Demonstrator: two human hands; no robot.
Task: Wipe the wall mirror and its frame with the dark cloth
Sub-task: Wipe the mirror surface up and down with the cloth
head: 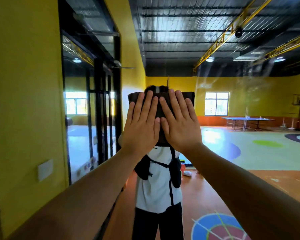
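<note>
Two bare arms reach up from 7 and 5 o'clock. Left hand and right hand lie side by side, each grip wide open with straight fingers, pressing the flat dark brown cloth on the big shiny wall mirror. Its top edge runs 9 to 3 o'clock. Pale smears show at 2 o'clock from the cloth, nearer the right hand, so I think wiping goes there next

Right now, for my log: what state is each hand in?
Left hand: open, flat, pressing the dark cloth.
Right hand: open, pressing the same cloth.
</note>
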